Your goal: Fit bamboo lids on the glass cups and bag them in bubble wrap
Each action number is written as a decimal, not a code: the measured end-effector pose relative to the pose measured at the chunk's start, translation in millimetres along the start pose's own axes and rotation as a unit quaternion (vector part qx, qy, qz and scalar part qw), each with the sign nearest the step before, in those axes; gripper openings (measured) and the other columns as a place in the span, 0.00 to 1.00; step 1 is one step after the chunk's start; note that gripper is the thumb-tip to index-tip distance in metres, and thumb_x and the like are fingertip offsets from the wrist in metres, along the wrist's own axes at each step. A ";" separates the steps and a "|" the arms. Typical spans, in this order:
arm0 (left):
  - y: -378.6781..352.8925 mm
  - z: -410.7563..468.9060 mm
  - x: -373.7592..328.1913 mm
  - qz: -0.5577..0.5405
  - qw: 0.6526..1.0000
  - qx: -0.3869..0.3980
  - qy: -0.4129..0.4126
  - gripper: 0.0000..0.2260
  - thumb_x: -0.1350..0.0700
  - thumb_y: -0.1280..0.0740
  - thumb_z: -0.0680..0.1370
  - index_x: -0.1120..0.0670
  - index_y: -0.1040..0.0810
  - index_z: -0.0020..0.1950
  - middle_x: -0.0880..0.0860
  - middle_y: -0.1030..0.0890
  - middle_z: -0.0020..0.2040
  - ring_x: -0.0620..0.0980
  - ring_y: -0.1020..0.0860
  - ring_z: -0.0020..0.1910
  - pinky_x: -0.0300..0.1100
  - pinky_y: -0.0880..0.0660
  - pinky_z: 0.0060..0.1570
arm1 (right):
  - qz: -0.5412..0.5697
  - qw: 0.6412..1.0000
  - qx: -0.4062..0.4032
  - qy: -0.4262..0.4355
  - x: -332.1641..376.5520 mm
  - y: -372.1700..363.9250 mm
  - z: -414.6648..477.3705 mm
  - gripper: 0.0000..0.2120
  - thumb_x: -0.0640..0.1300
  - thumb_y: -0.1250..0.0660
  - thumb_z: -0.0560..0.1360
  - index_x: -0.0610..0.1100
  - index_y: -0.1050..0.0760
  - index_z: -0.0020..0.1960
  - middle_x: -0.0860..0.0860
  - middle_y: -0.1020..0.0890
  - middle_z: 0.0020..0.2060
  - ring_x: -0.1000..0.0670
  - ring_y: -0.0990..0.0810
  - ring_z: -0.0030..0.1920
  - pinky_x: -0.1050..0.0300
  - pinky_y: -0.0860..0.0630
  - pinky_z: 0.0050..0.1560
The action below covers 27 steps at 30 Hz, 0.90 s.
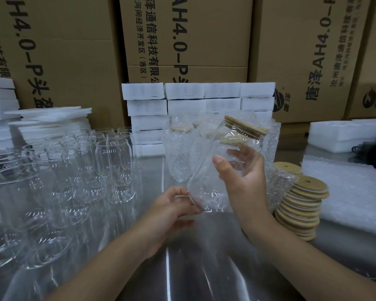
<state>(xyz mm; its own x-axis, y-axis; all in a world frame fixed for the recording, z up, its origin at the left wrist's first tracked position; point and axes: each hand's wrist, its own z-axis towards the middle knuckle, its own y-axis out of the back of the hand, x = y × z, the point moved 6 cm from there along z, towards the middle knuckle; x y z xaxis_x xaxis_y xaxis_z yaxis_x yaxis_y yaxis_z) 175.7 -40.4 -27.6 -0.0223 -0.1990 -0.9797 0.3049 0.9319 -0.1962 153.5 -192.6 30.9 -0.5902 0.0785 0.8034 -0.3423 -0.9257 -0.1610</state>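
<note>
The left grip (172, 209) pinches the bubble-wrap bag (206, 203) low over the table (204, 261), while the right grip (243, 179) clasps the tilted glass cup (234, 144), whose bamboo lid (245, 126) might slide off if loose.

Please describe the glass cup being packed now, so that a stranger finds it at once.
Start at the steel table before the cardboard boxes. Above its middle, the right hand holds one glass cup tilted, its base at a bubble wrap bag. Unlike the bare cups at left, it has a bamboo lid.
</note>
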 end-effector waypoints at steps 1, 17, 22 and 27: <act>-0.2 -0.2 0.5 0.021 1.000 -0.003 -0.011 0.12 0.67 0.31 0.74 0.55 0.28 0.51 0.56 0.15 0.46 0.48 0.17 0.43 0.42 0.22 0.39 | 0.001 1.000 0.000 -0.007 -1.2 -0.3 0.3 0.36 0.61 0.27 0.59 0.51 0.34 0.62 0.59 0.24 0.53 0.64 0.22 0.49 0.56 0.21 0.52; -1.8 -1.5 -14.0 0.081 0.993 0.011 -0.081 0.20 0.69 0.26 0.69 0.58 0.30 0.54 0.52 0.20 0.33 0.43 0.24 0.28 0.33 0.28 0.29 | 0.046 0.998 -0.031 -0.002 3.8 2.8 -3.0 0.38 0.63 0.26 0.60 0.54 0.35 0.65 0.54 0.24 0.61 0.55 0.24 0.61 0.48 0.26 0.63; -11.0 -6.3 -9.8 0.069 0.994 0.062 -0.061 0.23 0.62 0.29 0.62 0.56 0.32 0.54 0.49 0.22 0.29 0.43 0.26 0.26 0.34 0.28 0.29 | -0.003 0.998 -0.055 0.029 6.3 8.8 -1.9 0.33 0.61 0.30 0.64 0.61 0.41 0.64 0.60 0.29 0.57 0.60 0.29 0.57 0.68 0.30 0.51; -13.2 -8.7 -14.7 0.028 0.993 0.079 -0.085 0.26 0.65 0.30 0.62 0.55 0.31 0.59 0.50 0.24 0.28 0.44 0.27 0.25 0.35 0.29 0.28 | -0.047 0.996 -0.050 0.053 7.5 5.9 -4.0 0.41 0.67 0.31 0.60 0.57 0.43 0.67 0.60 0.31 0.59 0.61 0.31 0.58 0.67 0.31 0.55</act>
<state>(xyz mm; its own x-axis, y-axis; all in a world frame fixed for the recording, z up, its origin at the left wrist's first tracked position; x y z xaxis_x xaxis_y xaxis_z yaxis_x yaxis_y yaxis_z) 163.8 -47.1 -10.9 0.1553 -0.2094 -0.9654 0.4470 0.8864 -0.1203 144.1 -196.0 33.7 -0.6244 0.2067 0.7533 -0.4680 -0.8711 -0.1489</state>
